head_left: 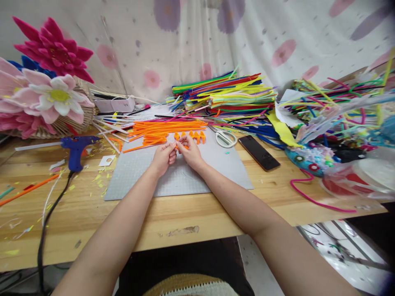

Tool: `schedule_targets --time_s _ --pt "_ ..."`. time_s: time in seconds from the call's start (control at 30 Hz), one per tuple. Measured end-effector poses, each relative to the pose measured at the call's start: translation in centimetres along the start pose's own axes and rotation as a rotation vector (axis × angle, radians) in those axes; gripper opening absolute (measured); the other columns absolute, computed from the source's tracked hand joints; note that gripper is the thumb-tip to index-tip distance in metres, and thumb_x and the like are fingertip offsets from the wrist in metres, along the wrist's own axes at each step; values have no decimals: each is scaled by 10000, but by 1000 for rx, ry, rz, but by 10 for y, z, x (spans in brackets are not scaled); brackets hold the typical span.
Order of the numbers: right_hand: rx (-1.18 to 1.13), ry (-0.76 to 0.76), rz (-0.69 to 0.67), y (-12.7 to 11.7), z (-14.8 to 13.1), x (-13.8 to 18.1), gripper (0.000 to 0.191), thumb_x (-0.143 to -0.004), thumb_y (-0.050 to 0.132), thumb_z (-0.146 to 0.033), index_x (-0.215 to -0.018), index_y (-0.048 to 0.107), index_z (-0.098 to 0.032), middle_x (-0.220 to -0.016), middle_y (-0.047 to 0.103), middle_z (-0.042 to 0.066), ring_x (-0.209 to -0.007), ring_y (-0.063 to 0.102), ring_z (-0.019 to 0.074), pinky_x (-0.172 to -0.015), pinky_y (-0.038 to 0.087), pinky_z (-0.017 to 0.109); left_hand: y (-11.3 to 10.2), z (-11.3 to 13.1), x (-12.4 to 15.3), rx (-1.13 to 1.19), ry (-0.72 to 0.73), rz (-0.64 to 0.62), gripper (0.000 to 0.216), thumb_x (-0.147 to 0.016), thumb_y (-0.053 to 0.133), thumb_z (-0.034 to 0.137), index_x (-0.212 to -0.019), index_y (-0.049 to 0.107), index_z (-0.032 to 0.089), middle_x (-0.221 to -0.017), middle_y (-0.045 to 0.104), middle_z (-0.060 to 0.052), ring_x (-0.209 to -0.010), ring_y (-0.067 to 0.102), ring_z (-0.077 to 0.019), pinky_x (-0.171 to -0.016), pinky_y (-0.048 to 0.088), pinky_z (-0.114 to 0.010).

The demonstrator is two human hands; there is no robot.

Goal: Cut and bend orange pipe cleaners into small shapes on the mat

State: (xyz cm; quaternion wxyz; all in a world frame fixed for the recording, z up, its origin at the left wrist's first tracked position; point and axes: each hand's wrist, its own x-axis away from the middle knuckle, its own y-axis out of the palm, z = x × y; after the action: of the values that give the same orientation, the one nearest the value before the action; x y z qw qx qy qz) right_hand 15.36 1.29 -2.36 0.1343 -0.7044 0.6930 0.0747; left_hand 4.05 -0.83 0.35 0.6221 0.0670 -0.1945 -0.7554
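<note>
Above a grey cutting mat (182, 183), my left hand (164, 158) and my right hand (191, 152) meet, fingertips pinched together on a small orange pipe cleaner piece (177, 145). Most of that piece is hidden by the fingers. Just beyond the hands stand several bent orange pipe cleaner pieces (197, 136). Cut short orange pipe cleaners (154, 137) lie in a pile to the left, with a bundle of long orange pipe cleaners (173, 126) behind them. White-handled scissors (226, 139) rest at the mat's upper right.
A blue glue gun (75, 150) with a black cord is on the left, below fuzzy flowers (58, 94). A phone (259, 153) lies right of the mat. Multicoloured pipe cleaners (228, 94) are heaped at the back; a plastic-wrapped tub (361, 176) stands far right.
</note>
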Motion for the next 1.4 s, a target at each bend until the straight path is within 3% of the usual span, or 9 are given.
schedule_targets --time_s 0.33,0.5,0.7,0.9,1.03,1.17,1.23,1.3,1.4 --pt "24 -31 64 3 -1 0 171 -753 525 -318 -837 428 -206 -860 536 -13 -663 538 79 -686 435 264 8 15 5 510 -371 9 254 -887 364 122 -652 461 122 -425 289 79 -299 275 5 -270 183 -64" --pt "-12 25 108 8 1 -1 117 -753 496 -276 -810 420 -208 -822 532 -20 -687 547 83 -687 447 252 13 15 3 639 -405 75 290 -906 328 122 -641 448 117 -421 286 81 -293 287 23 -274 206 -39" --pt "-65 56 76 9 1 -2 128 -729 499 -274 -801 421 -202 -806 530 -27 -671 545 73 -658 443 232 16 13 1 543 -329 145 280 -882 361 97 -620 454 125 -420 283 77 -296 267 16 -264 192 -51" --pt "-20 153 70 7 -1 1 150 -744 492 -311 -826 422 -207 -600 498 -71 -520 494 74 -547 400 219 10 14 -3 362 -382 66 240 -853 464 146 -614 476 119 -416 293 87 -305 282 18 -286 218 -47" --pt "7 209 130 6 -4 -1 148 -750 503 -304 -833 427 -208 -629 521 -65 -519 505 75 -569 412 229 6 7 -6 -35 -130 148 238 -727 647 279 -604 498 139 -433 421 61 -349 401 -31 -330 344 -123" --pt "-145 239 -44 -1 -11 -3 141 -804 434 -338 -803 454 -198 -728 566 -27 -590 553 86 -624 447 247 -4 6 -7 -181 87 209 274 -646 695 295 -562 477 152 -420 436 63 -352 388 -40 -342 337 -152" --pt "-141 197 -243 -7 -14 -2 226 -808 447 -397 -759 505 -184 -706 589 -8 -674 569 106 -689 449 255 -9 9 -8 -126 124 207 297 -639 688 293 -532 445 159 -400 396 73 -346 361 -37 -330 299 -155" --pt "-136 153 -368 -11 -16 1 277 -784 488 -446 -741 544 -179 -704 610 1 -710 565 114 -730 445 261 -12 11 -8 -62 140 239 310 -633 687 301 -531 429 163 -402 380 79 -348 358 -36 -331 287 -156" --pt "-162 102 -427 -13 -14 4 307 -742 544 -479 -717 563 -174 -696 612 -4 -703 555 112 -742 441 266 -11 11 -7 -41 61 203 286 -641 682 359 -587 487 158 -448 442 59 -383 427 -51 -347 309 -159"
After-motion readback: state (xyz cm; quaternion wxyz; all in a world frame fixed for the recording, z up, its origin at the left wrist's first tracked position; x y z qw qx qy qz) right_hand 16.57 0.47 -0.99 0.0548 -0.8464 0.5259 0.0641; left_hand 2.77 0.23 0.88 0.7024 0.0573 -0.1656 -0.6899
